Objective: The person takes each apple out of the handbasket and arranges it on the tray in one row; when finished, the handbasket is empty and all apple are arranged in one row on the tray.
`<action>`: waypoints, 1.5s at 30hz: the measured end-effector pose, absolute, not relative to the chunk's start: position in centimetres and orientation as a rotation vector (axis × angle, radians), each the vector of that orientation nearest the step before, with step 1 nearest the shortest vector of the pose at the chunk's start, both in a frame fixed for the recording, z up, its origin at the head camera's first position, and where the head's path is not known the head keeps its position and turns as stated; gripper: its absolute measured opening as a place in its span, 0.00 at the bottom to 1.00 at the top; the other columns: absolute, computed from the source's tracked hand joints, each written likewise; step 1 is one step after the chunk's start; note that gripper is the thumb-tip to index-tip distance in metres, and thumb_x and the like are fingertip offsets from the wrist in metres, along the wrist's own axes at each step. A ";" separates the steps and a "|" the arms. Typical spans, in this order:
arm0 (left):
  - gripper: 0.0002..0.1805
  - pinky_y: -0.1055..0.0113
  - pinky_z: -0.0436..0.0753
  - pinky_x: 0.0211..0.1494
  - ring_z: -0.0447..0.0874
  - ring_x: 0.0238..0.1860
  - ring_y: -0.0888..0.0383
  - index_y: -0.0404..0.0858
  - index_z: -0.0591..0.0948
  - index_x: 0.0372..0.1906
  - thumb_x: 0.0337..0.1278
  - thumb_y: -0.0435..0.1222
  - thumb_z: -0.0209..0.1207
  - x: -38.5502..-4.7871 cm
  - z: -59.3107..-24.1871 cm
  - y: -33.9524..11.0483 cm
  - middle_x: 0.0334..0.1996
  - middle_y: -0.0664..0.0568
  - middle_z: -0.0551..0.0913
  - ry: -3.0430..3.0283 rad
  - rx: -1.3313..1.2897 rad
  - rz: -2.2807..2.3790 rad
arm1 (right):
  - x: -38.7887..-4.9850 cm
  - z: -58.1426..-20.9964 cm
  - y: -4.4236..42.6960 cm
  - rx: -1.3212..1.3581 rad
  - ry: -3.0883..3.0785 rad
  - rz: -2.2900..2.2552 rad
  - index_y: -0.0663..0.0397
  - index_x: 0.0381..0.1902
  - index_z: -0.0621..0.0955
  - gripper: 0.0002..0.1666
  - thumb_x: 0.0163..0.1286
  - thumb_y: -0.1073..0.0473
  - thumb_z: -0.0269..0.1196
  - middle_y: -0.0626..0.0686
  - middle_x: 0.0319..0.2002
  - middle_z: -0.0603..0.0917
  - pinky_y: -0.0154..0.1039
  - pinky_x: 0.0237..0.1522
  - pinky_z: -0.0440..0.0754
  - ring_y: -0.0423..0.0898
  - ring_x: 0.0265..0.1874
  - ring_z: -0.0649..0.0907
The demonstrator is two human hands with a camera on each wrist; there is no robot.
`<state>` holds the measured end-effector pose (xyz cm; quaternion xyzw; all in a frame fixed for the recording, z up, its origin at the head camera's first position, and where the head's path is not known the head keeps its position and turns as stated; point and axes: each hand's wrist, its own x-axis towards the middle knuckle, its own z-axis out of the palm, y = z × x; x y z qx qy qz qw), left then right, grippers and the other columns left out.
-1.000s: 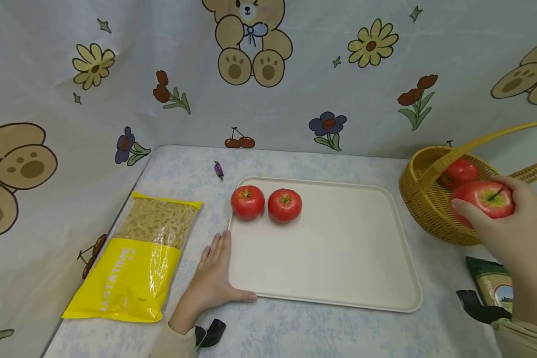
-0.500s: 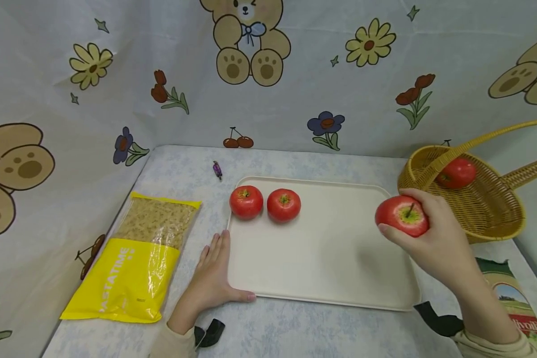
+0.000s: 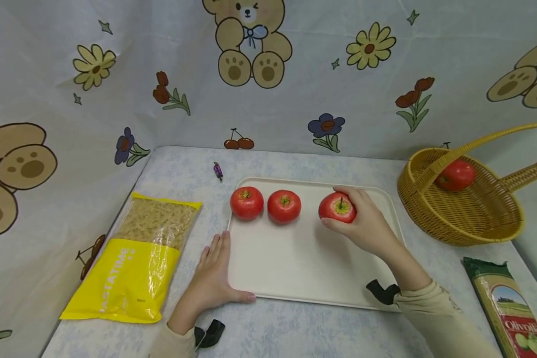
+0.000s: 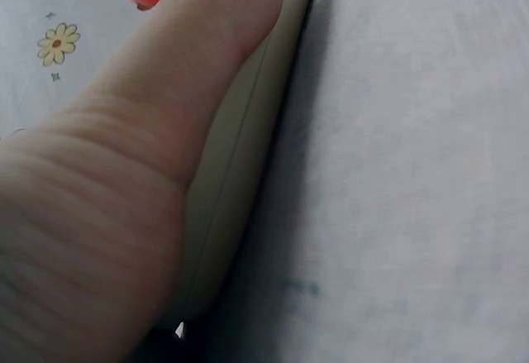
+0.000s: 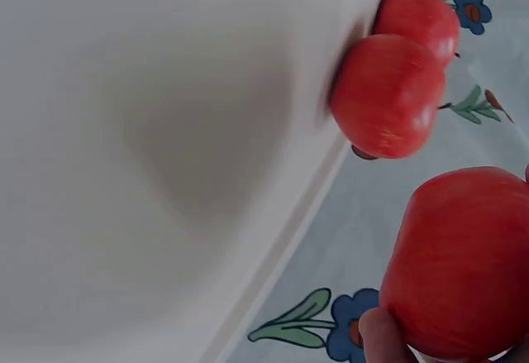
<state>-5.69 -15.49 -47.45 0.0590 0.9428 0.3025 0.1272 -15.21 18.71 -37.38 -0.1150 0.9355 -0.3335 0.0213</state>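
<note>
My right hand [image 3: 366, 223] grips a red apple [image 3: 337, 208] between thumb and fingers, over the right half of the white tray [image 3: 295, 268]. In the right wrist view that apple [image 5: 467, 264] hangs above the tray, which bears a soft shadow. Two more red apples, one at the tray's back left corner [image 3: 246, 203] and one just right of it [image 3: 284, 207], sit side by side. Against the tray's left front corner rests my left hand [image 3: 215, 278], fingers straight along the left edge and thumb along the front edge. The left wrist view shows that thumb [image 4: 182, 74] on the rim.
A yellow wicker basket [image 3: 470, 219] with one red apple [image 3: 456, 174] inside stands at the back right. In front of it lies an Olivoila packet [image 3: 507, 303]. On the left is a yellow pasta bag [image 3: 134, 263]. A small purple wrapped item [image 3: 218, 171] lies behind the tray.
My right hand has carried the apple from the basket leftward over the tray, beside the two apples there. My left hand has stayed at the tray's corner.
</note>
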 end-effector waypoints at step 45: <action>0.90 0.42 0.34 0.80 0.27 0.81 0.47 0.39 0.30 0.79 0.13 0.76 0.71 -5.7 -47.3 -15.5 0.81 0.45 0.31 2.750 0.187 0.870 | -20.6 -40.6 17.2 -0.378 2.622 -0.873 0.53 0.73 0.60 0.49 0.62 0.46 0.71 0.60 0.64 0.70 0.59 0.59 0.80 0.59 0.63 0.72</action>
